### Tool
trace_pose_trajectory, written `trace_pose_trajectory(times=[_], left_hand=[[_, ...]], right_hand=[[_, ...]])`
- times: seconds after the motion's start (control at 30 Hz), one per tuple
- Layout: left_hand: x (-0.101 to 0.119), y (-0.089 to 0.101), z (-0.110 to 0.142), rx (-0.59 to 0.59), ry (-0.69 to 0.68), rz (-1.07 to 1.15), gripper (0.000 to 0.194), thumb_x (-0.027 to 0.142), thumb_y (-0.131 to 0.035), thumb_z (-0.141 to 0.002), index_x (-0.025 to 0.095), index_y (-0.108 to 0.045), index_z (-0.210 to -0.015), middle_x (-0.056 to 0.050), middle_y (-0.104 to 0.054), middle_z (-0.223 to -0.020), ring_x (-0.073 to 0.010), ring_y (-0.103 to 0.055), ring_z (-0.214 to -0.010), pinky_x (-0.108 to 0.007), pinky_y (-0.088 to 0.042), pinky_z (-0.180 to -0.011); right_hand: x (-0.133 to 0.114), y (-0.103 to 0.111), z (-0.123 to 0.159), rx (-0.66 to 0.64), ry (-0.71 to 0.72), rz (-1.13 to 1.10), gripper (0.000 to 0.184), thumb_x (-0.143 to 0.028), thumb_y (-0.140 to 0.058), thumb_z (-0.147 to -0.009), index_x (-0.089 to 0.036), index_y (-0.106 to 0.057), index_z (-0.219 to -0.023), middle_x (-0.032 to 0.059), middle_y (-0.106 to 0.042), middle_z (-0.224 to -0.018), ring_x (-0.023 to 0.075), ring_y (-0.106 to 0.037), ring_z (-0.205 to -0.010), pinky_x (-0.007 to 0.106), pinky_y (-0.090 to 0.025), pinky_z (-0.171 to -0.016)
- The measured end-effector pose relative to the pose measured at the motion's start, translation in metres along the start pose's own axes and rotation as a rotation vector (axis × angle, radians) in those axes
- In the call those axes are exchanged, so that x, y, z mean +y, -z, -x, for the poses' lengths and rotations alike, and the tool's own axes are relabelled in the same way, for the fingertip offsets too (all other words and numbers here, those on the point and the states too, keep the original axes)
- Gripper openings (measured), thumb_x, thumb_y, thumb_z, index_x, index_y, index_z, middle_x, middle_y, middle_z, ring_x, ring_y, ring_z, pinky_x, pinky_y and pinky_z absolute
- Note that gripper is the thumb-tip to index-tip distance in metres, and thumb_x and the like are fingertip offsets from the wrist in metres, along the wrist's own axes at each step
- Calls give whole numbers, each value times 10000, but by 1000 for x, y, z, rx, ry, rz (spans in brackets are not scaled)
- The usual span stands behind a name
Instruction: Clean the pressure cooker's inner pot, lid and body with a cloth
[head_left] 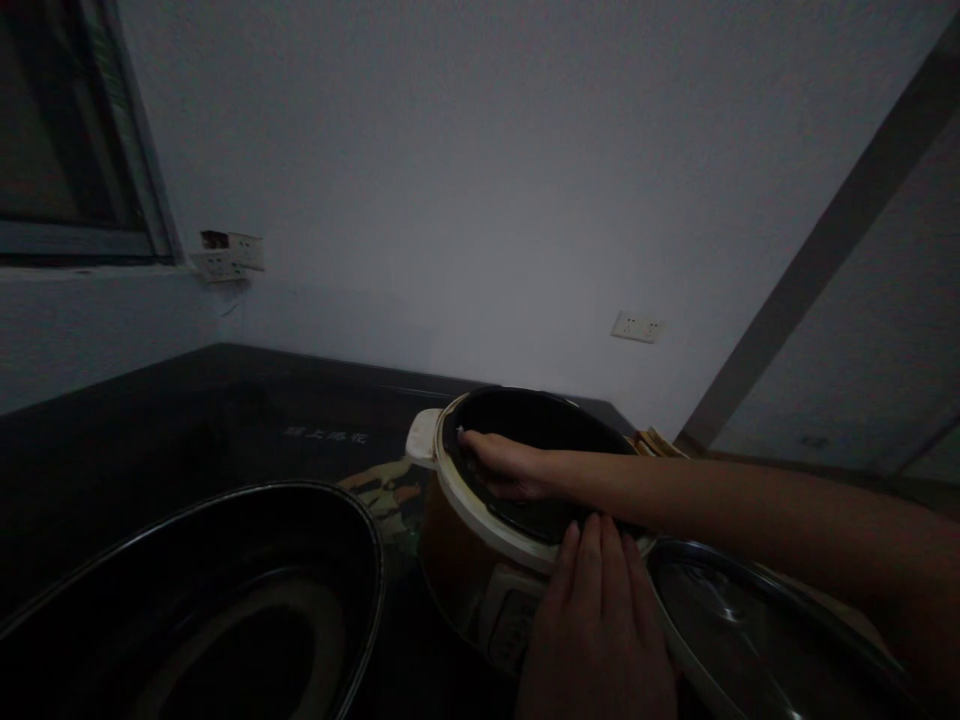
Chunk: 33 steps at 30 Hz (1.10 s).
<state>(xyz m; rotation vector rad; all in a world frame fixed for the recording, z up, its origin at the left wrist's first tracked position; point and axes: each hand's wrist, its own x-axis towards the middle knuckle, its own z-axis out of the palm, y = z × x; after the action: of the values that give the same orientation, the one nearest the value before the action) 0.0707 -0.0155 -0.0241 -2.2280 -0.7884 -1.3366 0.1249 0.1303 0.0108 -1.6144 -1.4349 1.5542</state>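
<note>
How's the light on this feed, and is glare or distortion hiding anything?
Head view: dim and grainy, with the plain pale wall brightest; head view: glare streaks on the round, dark glass lid; head view: deep shadow inside the brown, white-rimmed round cooker obscures whether the bare right hand grips anything; head view: the wide black pan seems lens-stretched.
</note>
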Motion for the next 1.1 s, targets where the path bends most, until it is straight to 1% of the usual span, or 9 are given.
trace_pose_trajectory(times=[0.17,0.33,0.47,0.6,0.7,0.8,0.87,1.0,1.1], left_hand=[[-1,9,-4,-86,-17,36,360,200,-408,-924,64,-691,-1100,-125,-709,-1150,-217,-679,-1055,-291,-582,-876],[-4,16,-4,-201,-61,74,407,288,-450,-934,33,-645,-1185,-184,-651,-1232,-269,-634,-1136,-335,-564,-925],[-2,18,-4,-248,-54,105,472,369,-486,-925,19,-626,-1209,-210,-618,-1269,-290,-608,-1172,-363,-549,-953],[-1,16,-4,-258,-48,108,461,350,-502,-918,22,-617,-1221,-224,-603,-1283,-297,-599,-1184,-383,-546,-959],[-3,16,-5,-223,-47,111,446,348,-522,-904,29,-636,-1194,-216,-623,-1261,-290,-613,-1167,-373,-558,-940],[-1,14,-4,-199,-59,117,477,414,-556,-882,34,-659,-1152,-219,-640,-1234,-299,-628,-1143,-371,-572,-917],[4,9,-1,-209,-21,102,492,439,-591,-859,44,-660,-1145,-226,-628,-1250,-309,-614,-1162,-390,-566,-929],[19,-6,9,-251,96,69,614,508,-654,-799,62,-610,-1218,-236,-560,-1340,-340,-546,-1239,-473,-530,-975],[24,-14,13,-227,115,80,694,558,-677,-758,73,-587,-1247,-235,-544,-1359,-344,-533,-1251,-480,-523,-981]], right_hand=[[-18,17,-13,165,27,-176,247,-303,-258,-971,-214,-474,-891,-13,-535,-720,108,-527,-576,246,-508,-555],[-13,41,-16,287,-14,-234,195,-292,-301,-963,-205,-475,-965,19,-583,-796,150,-572,-614,344,-545,-577],[-9,32,-20,298,-11,-245,164,-305,-375,-953,-205,-504,-950,2,-580,-753,129,-542,-568,278,-501,-555],[-15,7,-22,231,15,-275,280,-321,-283,-973,-200,-529,-912,-19,-544,-672,109,-486,-508,207,-420,-501],[-22,-5,-8,146,41,-305,345,-393,-262,-982,-204,-537,-893,-27,-531,-665,106,-472,-503,208,-411,-503],[-28,-4,19,-18,14,-263,440,-534,-318,-969,-183,-566,-875,-11,-549,-678,106,-479,-529,226,-428,-537],[-29,2,40,-147,-25,-138,484,-579,-368,-948,-158,-596,-876,-7,-554,-683,84,-434,-515,204,-388,-521],[-28,13,74,-299,-16,128,359,-472,-572,-896,-122,-655,-893,2,-602,-733,71,-441,-552,190,-348,-515],[-30,6,81,-296,9,163,209,-340,-654,-853,-132,-670,-859,5,-640,-764,87,-524,-628,194,-404,-589]])
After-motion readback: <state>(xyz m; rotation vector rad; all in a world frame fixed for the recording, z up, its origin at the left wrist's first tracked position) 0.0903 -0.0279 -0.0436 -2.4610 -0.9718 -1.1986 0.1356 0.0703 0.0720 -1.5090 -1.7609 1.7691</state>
